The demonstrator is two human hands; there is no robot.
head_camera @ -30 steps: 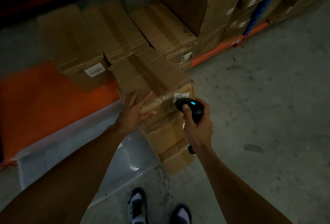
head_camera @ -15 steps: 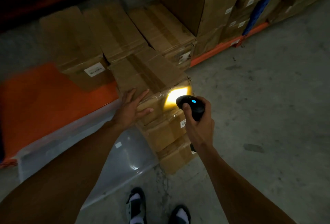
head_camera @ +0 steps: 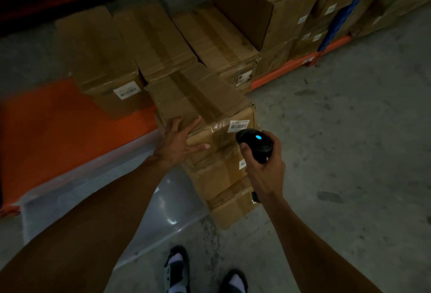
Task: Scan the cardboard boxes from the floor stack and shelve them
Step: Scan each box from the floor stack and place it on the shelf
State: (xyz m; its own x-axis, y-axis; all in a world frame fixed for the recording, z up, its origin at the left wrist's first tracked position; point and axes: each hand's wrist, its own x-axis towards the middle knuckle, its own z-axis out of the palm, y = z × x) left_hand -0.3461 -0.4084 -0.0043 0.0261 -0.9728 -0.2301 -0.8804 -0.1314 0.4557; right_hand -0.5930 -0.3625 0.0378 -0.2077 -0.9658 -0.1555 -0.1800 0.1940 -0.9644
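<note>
A stack of taped cardboard boxes stands on the concrete floor in front of me. The top box (head_camera: 198, 99) has a white barcode label (head_camera: 238, 125) on its near face. My left hand (head_camera: 178, 142) lies flat with spread fingers on the top box's near left corner. My right hand (head_camera: 265, 166) grips a black handheld scanner (head_camera: 254, 144) with a blue light, its head a few centimetres below and right of the label. Two lower boxes (head_camera: 219, 176) of the stack show beneath.
Several more boxes (head_camera: 158, 40) sit on the low orange shelf (head_camera: 46, 124) behind the stack; taller boxes (head_camera: 286, 12) stand at the back right by a blue upright (head_camera: 342, 12). A clear plastic bin lid (head_camera: 149, 206) lies left of my feet. Open concrete floor spreads right.
Half a second ago the scanner threw a bright yellow light on the label; that light is now off. Both hands have stayed almost in place.
</note>
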